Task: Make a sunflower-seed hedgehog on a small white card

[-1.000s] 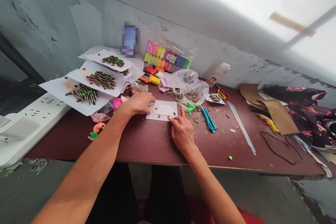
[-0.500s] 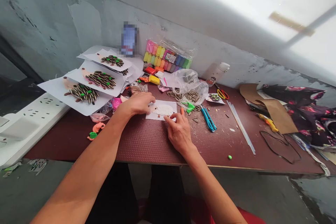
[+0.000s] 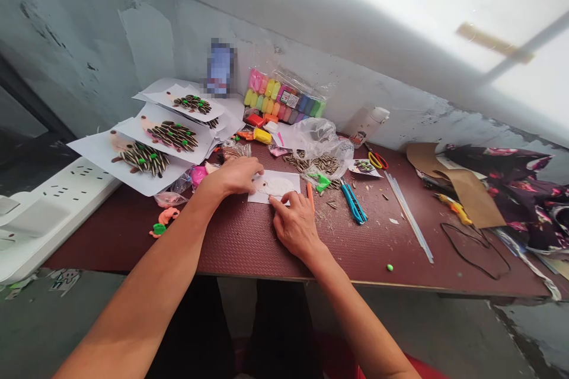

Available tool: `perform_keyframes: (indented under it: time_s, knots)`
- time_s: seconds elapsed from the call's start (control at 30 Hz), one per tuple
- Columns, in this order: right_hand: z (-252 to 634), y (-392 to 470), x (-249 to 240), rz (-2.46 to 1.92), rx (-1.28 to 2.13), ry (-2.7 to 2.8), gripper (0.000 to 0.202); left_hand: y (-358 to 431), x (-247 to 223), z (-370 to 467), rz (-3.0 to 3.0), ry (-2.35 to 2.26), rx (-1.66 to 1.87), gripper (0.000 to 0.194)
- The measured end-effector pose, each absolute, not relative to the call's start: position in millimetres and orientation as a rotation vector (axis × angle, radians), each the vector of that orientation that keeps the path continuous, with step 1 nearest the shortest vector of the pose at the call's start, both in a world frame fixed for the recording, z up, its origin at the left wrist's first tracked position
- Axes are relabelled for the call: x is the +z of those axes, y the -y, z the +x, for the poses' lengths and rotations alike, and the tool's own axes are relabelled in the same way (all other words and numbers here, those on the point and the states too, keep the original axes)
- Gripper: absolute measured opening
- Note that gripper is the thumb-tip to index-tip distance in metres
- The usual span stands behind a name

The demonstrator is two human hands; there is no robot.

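A white card point(image 3: 254, 198) is lying on the dark red tabletop point(image 3: 249, 243), between the person's two hands, and is bearing a pale, hedgehog-shaped layer of clay point(image 3: 275, 185). The left hand point(image 3: 240, 175) is resting over the card's left edge with its fingers bent; whether they are pinching the paper, I cannot tell. The right hand point(image 3: 297, 222) is reaching over the lower edge, its index finger extending to the clay and its other fingers curling; whether it is holding anything small is unclear.

Just beside the right hand, an orange stick point(image 3: 310, 194) is lying. Beyond it, a green clay lump point(image 3: 322, 181) is sitting near striped sunflower seeds point(image 3: 296, 161) and a clear plastic bag point(image 3: 316, 129). Farther right, a teal utility knife point(image 3: 354, 201), scissors point(image 3: 377, 159) and translucent sticks point(image 3: 409, 216) are lying apart. To the left, seed-covered hedgehog pictures point(image 3: 171, 135) are overlapping near a white power strip point(image 3: 53, 204). At the back, a multicoloured clay pack point(image 3: 284, 98) is leaning against the wall point(image 3: 186, 41), and a white bottle point(image 3: 370, 124) is standing farther right.
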State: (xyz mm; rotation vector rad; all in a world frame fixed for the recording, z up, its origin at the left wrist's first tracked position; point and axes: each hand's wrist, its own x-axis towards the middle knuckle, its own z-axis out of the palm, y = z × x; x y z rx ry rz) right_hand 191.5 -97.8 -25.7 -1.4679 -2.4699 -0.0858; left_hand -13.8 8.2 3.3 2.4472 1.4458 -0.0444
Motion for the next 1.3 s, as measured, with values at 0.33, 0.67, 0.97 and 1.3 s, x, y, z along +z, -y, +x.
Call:
perform_keyframes:
  time_s: [0.33, 0.67, 0.97, 1.3]
  knots:
    - [190, 98, -24, -1.443, -0.131, 2.511, 0.038, -7, 4, -14, 2.440, -1.444, -0.035, 0.053]
    - [191, 99, -29, -1.434, -0.101, 2.467, 0.039, -8, 2, -14, 2.438, -1.437, -0.027, 0.055]
    - [216, 88, -39, -1.533, -0.085, 2.070, 0.037, -6, 8, -16, 2.438, -1.417, -0.062, 0.054]
    - [227, 76, -21, -1.483, 0.181, 1.943, 0.023, -10, 11, -18, 2.295, -1.513, 0.283, 0.036]
